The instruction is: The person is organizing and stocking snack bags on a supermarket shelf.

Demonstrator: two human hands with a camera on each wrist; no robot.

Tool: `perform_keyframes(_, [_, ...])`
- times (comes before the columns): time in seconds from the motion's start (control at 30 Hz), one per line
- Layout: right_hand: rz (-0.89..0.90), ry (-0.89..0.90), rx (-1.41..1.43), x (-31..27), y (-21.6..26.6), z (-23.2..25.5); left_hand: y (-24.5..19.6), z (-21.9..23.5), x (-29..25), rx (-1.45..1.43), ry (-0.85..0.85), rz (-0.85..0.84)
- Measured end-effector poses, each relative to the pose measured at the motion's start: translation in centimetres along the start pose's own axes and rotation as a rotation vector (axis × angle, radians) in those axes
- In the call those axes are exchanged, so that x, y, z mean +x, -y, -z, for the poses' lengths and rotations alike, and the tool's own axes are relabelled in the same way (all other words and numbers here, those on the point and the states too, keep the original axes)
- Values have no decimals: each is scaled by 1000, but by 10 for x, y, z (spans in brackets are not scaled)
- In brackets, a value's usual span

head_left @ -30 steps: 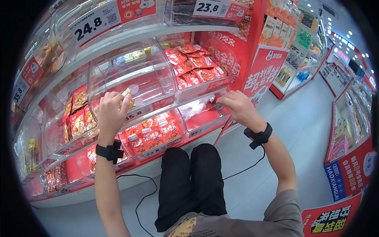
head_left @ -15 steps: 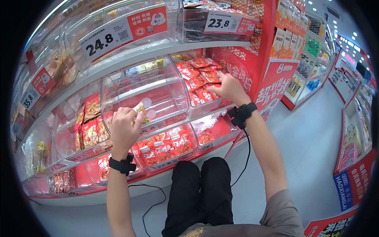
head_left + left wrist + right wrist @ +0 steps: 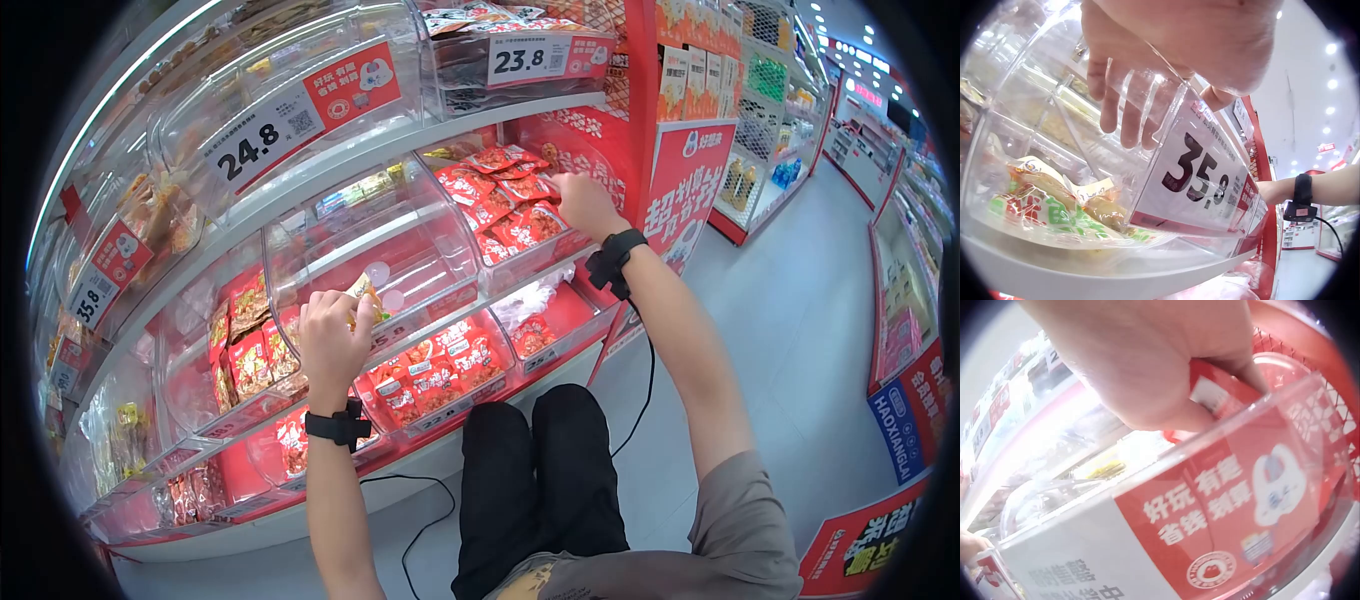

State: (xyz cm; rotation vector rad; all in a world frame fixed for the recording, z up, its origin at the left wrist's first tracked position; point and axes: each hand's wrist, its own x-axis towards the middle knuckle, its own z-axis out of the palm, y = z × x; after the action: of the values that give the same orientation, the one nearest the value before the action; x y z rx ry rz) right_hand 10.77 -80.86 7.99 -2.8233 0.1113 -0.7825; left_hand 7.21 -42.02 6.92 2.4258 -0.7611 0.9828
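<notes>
My right hand [image 3: 585, 205] reaches over the front wall of a clear bin of red snack packets [image 3: 495, 205]. In the right wrist view it pinches a red snack packet [image 3: 1221, 392] between thumb and fingers, just behind the bin's rim. My left hand [image 3: 335, 335] rests over the front edge of another clear bin further left. Its fingers [image 3: 1130, 122] hang loosely inside that bin's transparent front, while the thumb stays outside near the 35.8 price label [image 3: 1200, 172]. Below those fingers lies a clear-wrapped snack pack [image 3: 1054, 203] with green and red print.
More clear bins hold red packets [image 3: 440, 375] on the lower shelf. Overhead, the upper shelf carries a 24.8 label [image 3: 255, 145] and a 23.8 label [image 3: 525, 62]. A red sign panel [image 3: 685, 185] borders the bins on the right. Black cables [image 3: 430, 530] trail from the wrists.
My right hand has moved from the bins' front edge up into the bin of red packets and now pinches one. The left hand stays at its bin's edge while the head view shifts.
</notes>
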Motion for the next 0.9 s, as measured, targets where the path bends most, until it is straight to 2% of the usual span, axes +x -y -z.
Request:
perform_keyframes(0.1, [106, -100, 49, -30, 12, 48, 4, -3, -1, 20, 2, -13])
perform_keyframes(0.2, [421, -326, 157, -67, 18, 85, -1, 0, -1, 41, 19, -12])
perform_keyframes(0.3, [551, -272, 148, -111, 13, 111, 1, 1, -1, -7, 1, -26])
perform_keyframes(0.33, [497, -214, 241, -127, 12, 110, 1, 2, 0, -17, 38, -4])
perform_keyframes(0.43, [487, -78, 251, -162, -2, 92, 2, 2, 0, -56, 63, -7])
perform_keyframes(0.57, [443, -167, 210, -166, -25, 26, -3, 3, 1, 17, 104, -64])
perform_keyframes(0.7, [504, -42, 48, -154, -44, -52, -9, -4, 4, 91, 90, -71])
perform_keyframes(0.73, [531, 58, 39, -149, -47, -60, -8, -6, 5, 122, 91, -74])
perform_keyframes(0.9, [687, 141, 120, -128, -56, -72, -11, -9, 8, 105, 59, -2])
